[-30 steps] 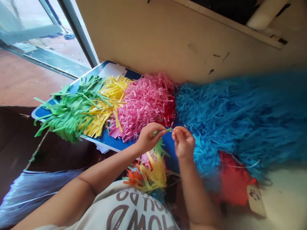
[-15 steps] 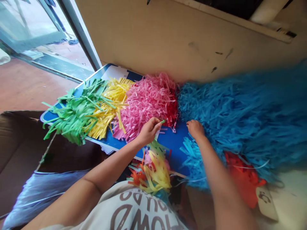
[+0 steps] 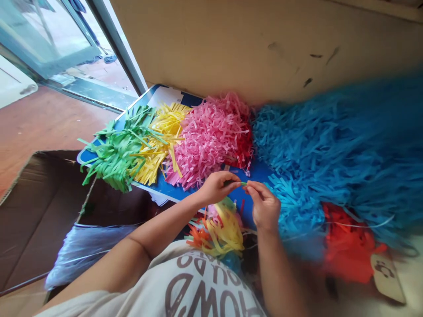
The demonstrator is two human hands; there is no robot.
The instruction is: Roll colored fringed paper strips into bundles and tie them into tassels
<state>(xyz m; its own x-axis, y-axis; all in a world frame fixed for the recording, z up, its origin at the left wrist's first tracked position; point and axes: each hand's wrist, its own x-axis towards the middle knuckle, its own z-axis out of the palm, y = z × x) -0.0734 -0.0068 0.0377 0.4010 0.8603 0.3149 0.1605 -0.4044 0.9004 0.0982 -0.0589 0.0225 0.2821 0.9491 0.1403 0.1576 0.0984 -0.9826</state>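
**Tan wall, blue table, and one green sliver between two hands**

The tan wall (image 3: 224, 53) backs the blue table (image 3: 261, 171), with a glazed doorway (image 3: 95, 48) near 10 o'clock, reading the hands as the centre of the dial. Along the tabletop lie heaps of paper-like fringe: green fringe (image 3: 117, 154) between 9 and 10 o'clock, yellow fringe (image 3: 155, 152) just inside it, pink fringe (image 3: 208, 141) towards 11, dark red fringe (image 3: 243, 141) at 12, and a large blue heap (image 3: 324, 163) between 2 and 3. They are probably set out by colour so that each can be told apart and reached from one spot; neighbouring heaps touch or overlap.

The left hand (image 3: 218, 187) pinches a thin green piece (image 3: 243, 183) at the centre of the dial, above the table's near edge. The right hand (image 3: 267, 207) has thumb and forefinger closed at the piece's other end and seems to grasp it too. So slim a thing likely calls for fingertips rather than a fist, and both ends look held to steady it close to the body.

At 7 o'clock, by the printed shirt (image 3: 198, 281), sits a multicoloured bundle (image 3: 228, 231); what supports it is hidden. A cardboard box (image 3: 39, 207) stands towards 9, and blurred bright red fringe (image 3: 350, 248) lies at 4.
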